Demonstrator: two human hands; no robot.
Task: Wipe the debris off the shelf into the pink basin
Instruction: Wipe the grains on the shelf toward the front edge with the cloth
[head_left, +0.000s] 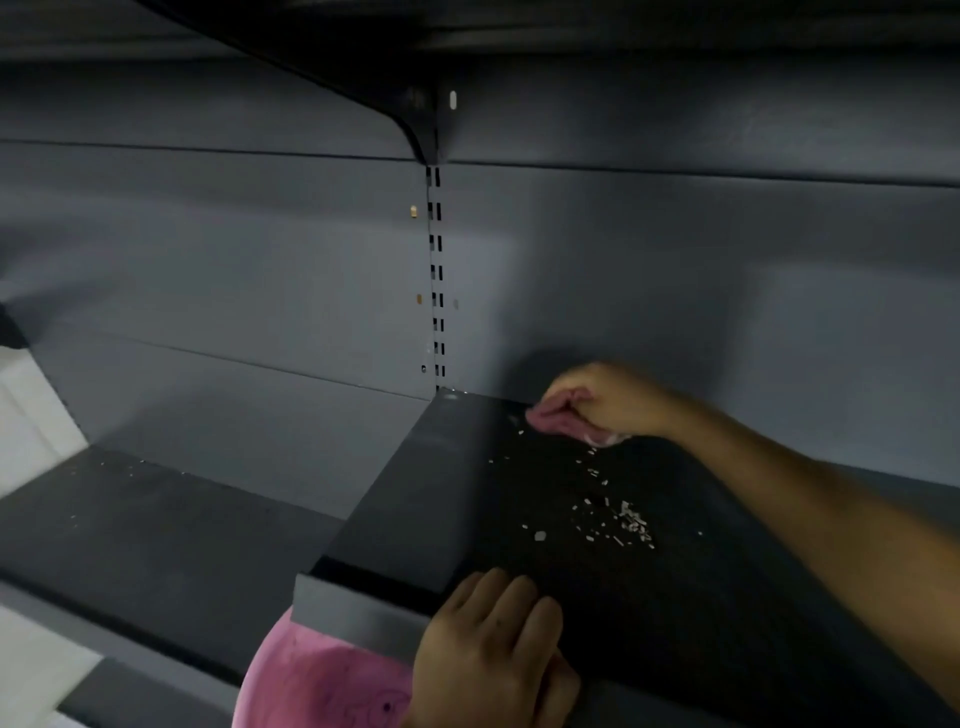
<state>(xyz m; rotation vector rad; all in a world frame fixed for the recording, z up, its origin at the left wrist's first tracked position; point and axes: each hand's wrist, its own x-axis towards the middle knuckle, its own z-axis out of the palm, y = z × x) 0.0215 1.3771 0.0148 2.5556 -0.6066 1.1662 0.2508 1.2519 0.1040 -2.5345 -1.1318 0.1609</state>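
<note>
right hand (608, 400) fingers bunched on pink cloth (550, 418) at shelf (457, 499) back | debris (618, 519) nearer than fingers, unswept | left hand (488, 649) fingers curled holding basin (322, 680) under edge | progress: early

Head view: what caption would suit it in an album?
Right hand presses a pink cloth at the shelf's back, debris ahead; left hand holds the pink basin below the edge.

One head-worn view looks forward and slightly down, close over the dark shelf (649, 597) toward its back panel (208, 260).
</note>
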